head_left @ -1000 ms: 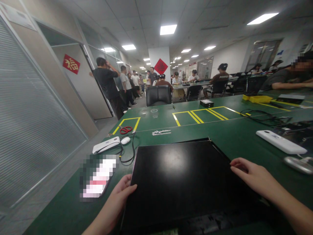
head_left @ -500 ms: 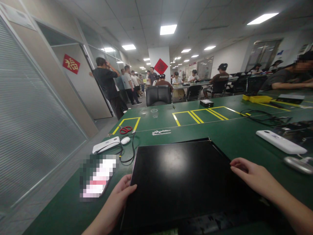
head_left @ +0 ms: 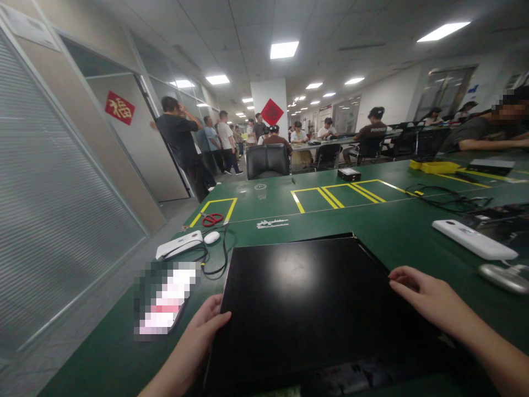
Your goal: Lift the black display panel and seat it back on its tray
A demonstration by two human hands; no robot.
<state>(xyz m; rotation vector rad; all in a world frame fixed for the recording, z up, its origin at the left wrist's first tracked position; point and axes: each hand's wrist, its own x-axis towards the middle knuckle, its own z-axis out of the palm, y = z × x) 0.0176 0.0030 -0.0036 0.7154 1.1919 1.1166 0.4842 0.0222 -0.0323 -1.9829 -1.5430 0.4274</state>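
A flat black display panel [head_left: 297, 309] lies before me on the green table, its glossy face up and reflecting a ceiling light. Behind it and along its right side, the edge of a dark frame [head_left: 354, 236] shows under the panel. My left hand [head_left: 209, 320] grips the panel's left edge, thumb on top and fingers partly hidden beneath. At the right edge, my right hand [head_left: 417, 286] pinches the rim between thumb and fingers. The near end of the panel is dark, and a strip of parts there is hard to make out.
Left of the panel are a blurred phone [head_left: 167, 300], a white elongated device [head_left: 179, 245], a white mouse [head_left: 212, 237] and red-handled scissors [head_left: 212, 219]. White scraps [head_left: 271, 223] lie behind it. A white power bank-like bar [head_left: 473, 239] and a silver device [head_left: 504, 278] are at right.
Both hands and the panel stay in nearly the same place. In the background, some of the standing people have shifted.
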